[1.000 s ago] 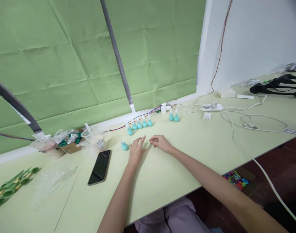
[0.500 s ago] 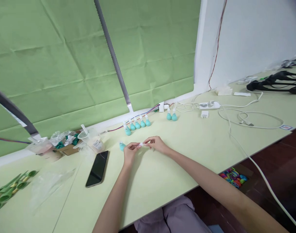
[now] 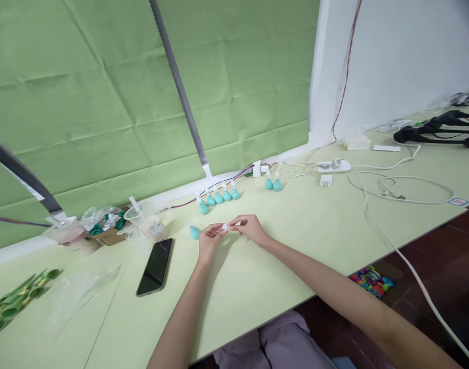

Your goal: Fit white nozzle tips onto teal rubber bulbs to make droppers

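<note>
Between my two hands, a little above the table [image 3: 257, 277], is a small white plastic piece [image 3: 224, 227], too small to make out fully. My left hand [image 3: 211, 238] pinches it from the left. The fingertips of my right hand [image 3: 249, 228] close on its right side. Just left of my left hand stands a teal squeeze bulb [image 3: 195, 232] with a pale top. Behind my hands several teal bulbs with white nozzle tops [image 3: 218, 197] are lined up in a row. Two more such bulbs [image 3: 273, 183] stand farther right.
A phone [image 3: 155, 267] lies left of my left forearm. Behind it are plastic cups [image 3: 151, 225] and a box of wrappers [image 3: 108, 234]. Green scoop-like items [image 3: 15, 302] lie far left. At right are a power strip [image 3: 333, 166], a charger [image 3: 326, 180] and white cables [image 3: 411, 201].
My left fingers have shifted slightly around the white piece, which is now tilted a bit more upright. The bulbs stay where they were; the view has moved slightly.
</note>
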A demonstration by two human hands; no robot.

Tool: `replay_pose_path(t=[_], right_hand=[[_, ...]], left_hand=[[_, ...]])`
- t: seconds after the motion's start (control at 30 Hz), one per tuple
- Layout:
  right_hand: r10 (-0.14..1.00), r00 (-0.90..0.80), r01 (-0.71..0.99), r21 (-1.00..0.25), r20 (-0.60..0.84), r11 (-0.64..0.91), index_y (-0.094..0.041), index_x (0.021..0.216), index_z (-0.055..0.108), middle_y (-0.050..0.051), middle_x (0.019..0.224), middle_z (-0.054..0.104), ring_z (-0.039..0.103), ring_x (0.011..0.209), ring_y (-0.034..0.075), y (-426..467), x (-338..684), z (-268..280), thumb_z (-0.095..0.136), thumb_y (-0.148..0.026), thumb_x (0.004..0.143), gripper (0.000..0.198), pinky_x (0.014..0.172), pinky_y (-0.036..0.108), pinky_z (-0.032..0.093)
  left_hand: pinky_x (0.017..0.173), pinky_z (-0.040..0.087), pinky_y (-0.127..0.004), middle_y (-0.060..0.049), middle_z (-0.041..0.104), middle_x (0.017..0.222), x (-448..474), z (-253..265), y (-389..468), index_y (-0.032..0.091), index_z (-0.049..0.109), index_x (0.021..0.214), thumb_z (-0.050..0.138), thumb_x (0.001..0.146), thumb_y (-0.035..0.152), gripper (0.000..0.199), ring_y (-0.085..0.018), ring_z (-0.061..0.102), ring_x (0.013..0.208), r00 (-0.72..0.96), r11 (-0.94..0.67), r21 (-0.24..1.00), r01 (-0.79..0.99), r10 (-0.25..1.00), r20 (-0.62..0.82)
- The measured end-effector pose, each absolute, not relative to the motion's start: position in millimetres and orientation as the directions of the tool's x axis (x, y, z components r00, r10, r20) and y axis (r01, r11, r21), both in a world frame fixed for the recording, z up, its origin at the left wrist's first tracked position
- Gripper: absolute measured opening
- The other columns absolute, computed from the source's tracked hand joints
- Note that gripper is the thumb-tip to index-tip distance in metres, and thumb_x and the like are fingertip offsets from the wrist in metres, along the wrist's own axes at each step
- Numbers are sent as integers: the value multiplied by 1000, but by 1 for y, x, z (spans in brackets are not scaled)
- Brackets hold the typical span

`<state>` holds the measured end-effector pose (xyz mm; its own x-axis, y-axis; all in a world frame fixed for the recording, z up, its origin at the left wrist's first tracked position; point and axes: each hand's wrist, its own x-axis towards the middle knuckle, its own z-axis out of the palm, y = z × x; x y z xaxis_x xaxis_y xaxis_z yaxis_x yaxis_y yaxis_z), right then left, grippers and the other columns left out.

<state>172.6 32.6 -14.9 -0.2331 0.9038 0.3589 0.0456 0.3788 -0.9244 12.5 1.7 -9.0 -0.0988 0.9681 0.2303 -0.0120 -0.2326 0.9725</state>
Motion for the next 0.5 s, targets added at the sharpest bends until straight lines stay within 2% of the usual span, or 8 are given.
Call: replay_pose_path(t=[0.17, 0.33, 0.5], right_hand=[[910, -229, -1, -934, 347, 356, -19, 78, 68, 2, 76, 68, 49, 41, 7, 31, 171, -15, 70, -40, 60, 28, 44, 23, 40], [903, -238, 8, -929, 358, 370, -18, 69, 67, 2, 69, 66, 45, 43, 7, 32, 171, -14, 69, -42, 61, 25, 43, 22, 37], [884, -330, -97, -944, 330, 316, -16, 72, 67, 1, 72, 65, 46, 46, 6, 38, 172, -16, 70, -41, 60, 28, 46, 22, 37]], left_hand=[[74, 49, -33, -8, 70, 78, 13, -9, 1, 12, 66, 80, 77, 53, 28, 33, -19, 64, 74, -100, -248, 969, 5, 964, 247], [73, 49, -32, -8, 69, 79, 13, -8, 1, 12, 66, 78, 77, 53, 27, 30, -18, 64, 74, -97, -253, 968, 5, 963, 252], [71, 49, -32, -7, 69, 75, 13, -9, 2, 12, 66, 77, 77, 52, 27, 30, -18, 63, 72, -109, -256, 967, 8, 961, 256]])
